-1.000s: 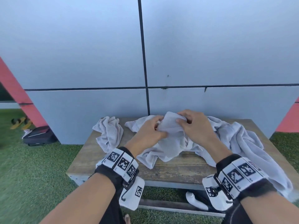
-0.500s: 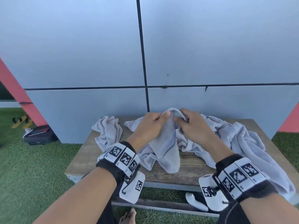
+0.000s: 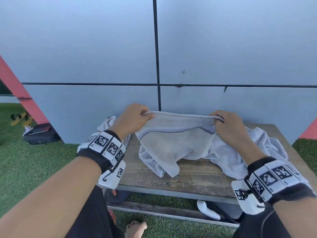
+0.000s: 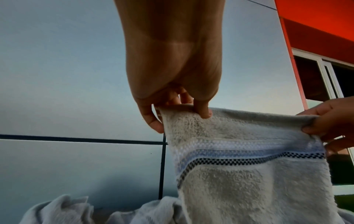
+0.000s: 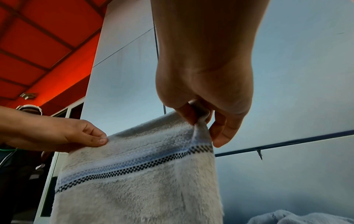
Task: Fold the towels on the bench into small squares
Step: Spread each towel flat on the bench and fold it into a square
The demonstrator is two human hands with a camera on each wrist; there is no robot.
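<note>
A pale grey towel [image 3: 173,143] with a blue and black checked band [image 4: 239,160] [image 5: 134,168] hangs stretched above the wooden bench [image 3: 197,176]. My left hand [image 3: 135,117] [image 4: 172,109] pinches its top left corner. At the top right corner my right hand [image 3: 224,124] [image 5: 199,119] pinches the hem. The top edge runs nearly taut between both hands, and the lower end drapes onto the bench. A crumpled towel [image 3: 108,123] lies behind my left wrist. Another large towel [image 3: 257,148] is heaped on the right side of the bench.
A grey panelled wall [image 3: 154,57] rises right behind the bench. Artificial grass [image 3: 25,165] surrounds it. A dark bag [image 3: 41,134] and yellow sandals [image 3: 20,118] lie at far left. A white object [image 3: 207,210] sits under the bench; a bare foot [image 3: 135,228] shows below.
Both hands have moved apart and up, spreading the bunched towel out along its top edge. The towel now hangs flat between them instead of in a narrow fold.
</note>
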